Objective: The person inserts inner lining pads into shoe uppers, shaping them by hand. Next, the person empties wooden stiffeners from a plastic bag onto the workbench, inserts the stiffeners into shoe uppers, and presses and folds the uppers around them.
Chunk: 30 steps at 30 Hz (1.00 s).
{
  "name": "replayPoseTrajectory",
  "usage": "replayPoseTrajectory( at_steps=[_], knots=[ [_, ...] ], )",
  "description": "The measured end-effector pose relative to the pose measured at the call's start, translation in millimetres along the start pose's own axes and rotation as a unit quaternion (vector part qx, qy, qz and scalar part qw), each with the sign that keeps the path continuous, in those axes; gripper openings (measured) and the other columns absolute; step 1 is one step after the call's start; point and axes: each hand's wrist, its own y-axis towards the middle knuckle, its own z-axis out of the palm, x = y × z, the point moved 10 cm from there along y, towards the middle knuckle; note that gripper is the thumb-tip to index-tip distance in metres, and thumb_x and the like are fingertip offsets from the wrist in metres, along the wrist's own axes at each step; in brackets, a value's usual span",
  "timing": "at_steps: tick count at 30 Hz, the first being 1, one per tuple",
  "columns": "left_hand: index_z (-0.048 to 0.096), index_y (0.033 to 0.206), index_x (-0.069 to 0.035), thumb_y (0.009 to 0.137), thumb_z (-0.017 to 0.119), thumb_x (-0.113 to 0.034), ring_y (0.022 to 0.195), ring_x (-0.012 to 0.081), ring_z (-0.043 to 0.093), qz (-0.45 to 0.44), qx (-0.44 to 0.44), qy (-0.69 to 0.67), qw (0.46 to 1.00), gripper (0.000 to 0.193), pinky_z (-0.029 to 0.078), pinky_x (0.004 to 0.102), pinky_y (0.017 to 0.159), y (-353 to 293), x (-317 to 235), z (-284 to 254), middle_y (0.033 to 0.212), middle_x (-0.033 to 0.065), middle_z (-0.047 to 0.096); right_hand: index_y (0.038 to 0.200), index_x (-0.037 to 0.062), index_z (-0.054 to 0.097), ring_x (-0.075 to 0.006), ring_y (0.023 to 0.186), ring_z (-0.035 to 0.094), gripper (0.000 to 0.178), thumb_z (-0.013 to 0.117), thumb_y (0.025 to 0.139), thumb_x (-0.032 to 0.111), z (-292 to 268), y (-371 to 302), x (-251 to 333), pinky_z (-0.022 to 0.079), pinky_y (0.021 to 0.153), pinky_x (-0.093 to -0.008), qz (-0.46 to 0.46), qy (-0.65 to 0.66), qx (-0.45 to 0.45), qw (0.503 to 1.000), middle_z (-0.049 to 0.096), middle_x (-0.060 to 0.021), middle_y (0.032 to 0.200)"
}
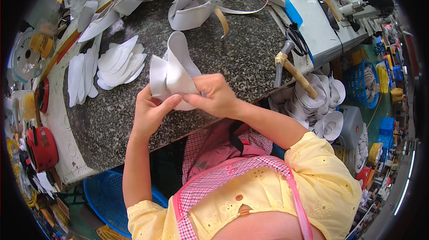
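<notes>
White shoe-upper piece (172,72) held just above near edge of dark speckled table (232,56): left hand (149,112) gripping lower part w/ thumb on top, right hand (216,94) pinching right side, prob. to keep folds aligned. Stacks of white cut pieces (114,63) to left, hammer (292,72) overhanging right table edge; bare stone between = room to move.

A speckled granite slab (241,56) carries white cut pieces (118,63) left of the fingers, more white parts (190,10) beyond them, a hammer (292,70) to their right.
</notes>
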Motion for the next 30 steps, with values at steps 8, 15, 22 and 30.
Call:
replayPoseTrajectory(
  at_steps=[8, 15, 22, 30],
  knots=[
    [0.061, 0.085, 0.002, 0.075, 0.068, -0.009, 0.064, 0.0059, 0.056, -0.009, 0.039, 0.113, 0.993, 0.017, 0.045, 0.0225, 0.055, -1.9, 2.3, 6.2, 0.072, 0.0032, 0.063, 0.066, 0.0060, 0.060, -0.0230, 0.064, 0.055, 0.016, 0.068, 0.066, 0.020, 0.0, -14.4, -2.1, 0.043, 0.056, -0.0328, 0.017, -0.051, 0.047, 0.997, 0.056, -0.0062, 0.064],
    [0.063, 0.082, 0.000, 0.073, 0.069, -0.009, 0.062, 0.0074, 0.055, 0.102, 0.057, 0.182, 0.976, 0.014, 0.043, 0.0231, 0.056, 14.7, -20.9, 11.7, 0.068, 0.0028, 0.062, 0.063, 0.0041, 0.052, -0.0254, 0.065, 0.053, 0.030, 0.074, 0.056, 0.023, -9.1, 2.9, 32.5, 0.042, 0.054, -0.0334, -0.165, -0.282, 0.018, 0.945, 0.053, -0.0071, 0.067],
    [0.063, 0.082, 0.000, 0.073, 0.069, -0.009, 0.061, 0.0057, 0.054, 0.021, 0.048, 0.147, 0.988, 0.014, 0.043, 0.0229, 0.055, 13.0, 10.8, -8.7, 0.068, 0.0024, 0.062, 0.064, 0.0046, 0.050, -0.0249, 0.071, 0.054, 0.032, 0.074, 0.055, 0.024, 6.4, 5.8, 11.9, 0.044, 0.056, -0.0337, -0.083, -0.248, 0.120, 0.958, 0.054, -0.0067, 0.070],
    [0.062, 0.081, -0.001, 0.070, 0.067, -0.007, 0.066, 0.0165, 0.061, 0.070, 0.070, 0.274, 0.956, 0.014, 0.046, 0.0290, 0.061, 12.6, -1.9, -6.8, 0.071, 0.0084, 0.063, 0.068, 0.0089, 0.052, -0.0227, 0.084, 0.053, 0.029, 0.071, 0.055, 0.027, 20.3, 8.4, 15.7, 0.044, 0.067, -0.0369, -0.156, -0.339, 0.125, 0.919, 0.057, -0.0031, 0.082]
  ],
)
